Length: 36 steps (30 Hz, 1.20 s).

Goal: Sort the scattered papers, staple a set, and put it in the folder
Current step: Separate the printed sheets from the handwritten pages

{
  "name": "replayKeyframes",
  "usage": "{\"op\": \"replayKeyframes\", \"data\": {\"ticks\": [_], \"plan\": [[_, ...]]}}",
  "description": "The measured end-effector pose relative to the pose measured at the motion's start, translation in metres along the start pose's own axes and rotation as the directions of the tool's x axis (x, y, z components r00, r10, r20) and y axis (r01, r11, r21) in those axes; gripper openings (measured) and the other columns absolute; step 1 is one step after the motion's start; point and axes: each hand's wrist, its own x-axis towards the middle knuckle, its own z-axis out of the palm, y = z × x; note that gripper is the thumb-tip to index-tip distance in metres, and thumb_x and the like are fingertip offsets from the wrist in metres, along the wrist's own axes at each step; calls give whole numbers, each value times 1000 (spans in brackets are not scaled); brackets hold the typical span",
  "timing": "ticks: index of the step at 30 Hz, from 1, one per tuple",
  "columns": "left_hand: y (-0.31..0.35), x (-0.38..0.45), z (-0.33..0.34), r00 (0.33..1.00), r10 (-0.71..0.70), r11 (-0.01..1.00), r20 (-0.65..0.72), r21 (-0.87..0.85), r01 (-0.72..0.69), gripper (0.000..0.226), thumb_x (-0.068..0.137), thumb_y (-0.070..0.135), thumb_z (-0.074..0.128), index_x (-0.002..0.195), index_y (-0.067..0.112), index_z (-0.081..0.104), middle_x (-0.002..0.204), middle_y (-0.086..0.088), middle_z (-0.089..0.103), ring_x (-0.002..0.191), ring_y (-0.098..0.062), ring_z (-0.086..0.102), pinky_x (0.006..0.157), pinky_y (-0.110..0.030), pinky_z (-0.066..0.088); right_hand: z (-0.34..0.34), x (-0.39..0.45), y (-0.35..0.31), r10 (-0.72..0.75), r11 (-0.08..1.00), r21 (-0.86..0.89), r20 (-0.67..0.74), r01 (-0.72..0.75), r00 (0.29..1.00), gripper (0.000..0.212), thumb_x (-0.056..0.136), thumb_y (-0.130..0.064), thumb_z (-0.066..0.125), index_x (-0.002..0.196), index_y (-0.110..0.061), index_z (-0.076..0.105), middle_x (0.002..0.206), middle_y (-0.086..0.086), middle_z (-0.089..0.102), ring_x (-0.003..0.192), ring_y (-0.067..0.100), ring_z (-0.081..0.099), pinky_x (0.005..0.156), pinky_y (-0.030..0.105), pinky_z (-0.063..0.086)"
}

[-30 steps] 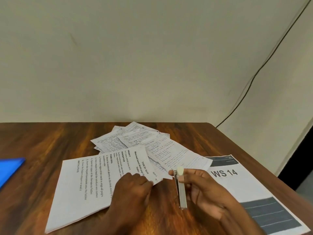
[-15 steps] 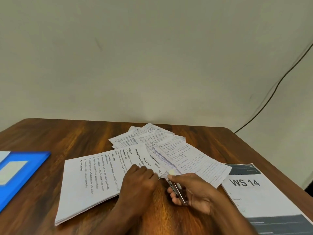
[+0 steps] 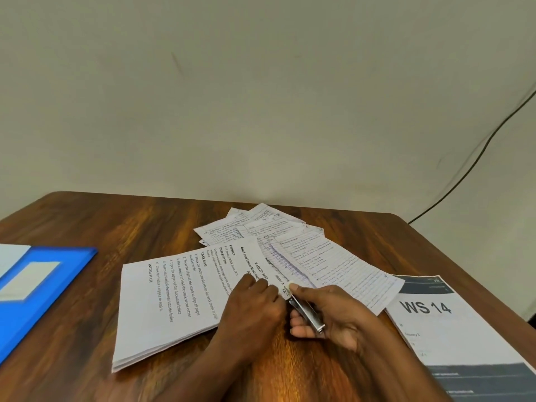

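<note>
A stack of printed pages lies on the wooden table, text sideways. My left hand rests on its near right corner, fingers curled down over the paper. My right hand grips a slim metal stapler, its tip at that same corner of the stack. Several handwritten sheets fan out behind and to the right. A blue folder lies at the left edge, partly out of view.
A printed sheet marked "WS 14" lies at the right near the table's edge. A black cable runs down the wall at the right. The wall stands close behind the table.
My right hand swung the stapler from upright, clear of the papers, down to the corner of the printed stack beside my left hand. The view shifted right, showing more of the blue folder.
</note>
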Motion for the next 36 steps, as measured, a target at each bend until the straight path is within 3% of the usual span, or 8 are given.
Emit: {"op": "replayKeyframes", "data": {"ticks": [4, 8, 11, 22, 36], "plan": [[1, 0, -3, 1000, 21, 1000, 11, 7, -21, 20, 86, 19, 59, 66, 21, 63, 66, 1, 63, 65, -21, 61, 67, -34, 49, -1, 0, -3, 35, 996, 78, -20, -34, 999, 46, 88, -25, 81, 111, 11, 67, 83, 27, 72, 62, 31, 73, 52, 38, 63], [4, 0, -4, 1000, 23, 1000, -1, 4, -23, 26, 89, 19, 51, 67, 20, 64, 66, 1, 63, 65, -20, 60, 67, -34, 49, -2, 4, -1, 80, 992, 94, 4, -80, 997, 44, 88, -27, 80, 110, 8, 67, 83, 26, 73, 62, 28, 74, 53, 38, 64], [3, -1, -5, 1000, 17, 1000, 3, 0, -17, 21, 87, 19, 58, 67, 20, 64, 65, 2, 63, 65, -20, 60, 68, -34, 49, -2, 6, 3, 90, 989, 115, 23, -92, 996, 42, 89, -27, 80, 110, 7, 66, 86, 26, 73, 63, 29, 74, 53, 39, 64], [4, 0, -3, 997, -1, 1000, 71, -17, 2, 18, 77, 19, 75, 64, 20, 62, 62, 2, 60, 63, -19, 59, 65, -33, 48, 3, 9, 14, 40, 981, 188, -11, -37, 999, 34, 91, -21, 77, 104, 9, 67, 88, 28, 73, 61, 28, 73, 49, 35, 63], [5, -1, 2, 996, -21, 999, 88, -46, 26, 18, 75, 20, 75, 63, 22, 62, 61, 3, 60, 62, -20, 58, 64, -34, 46, 9, 5, 17, -16, 982, 184, -85, 31, 996, 32, 92, -19, 77, 102, 10, 67, 82, 28, 73, 55, 26, 71, 46, 32, 61]]}}
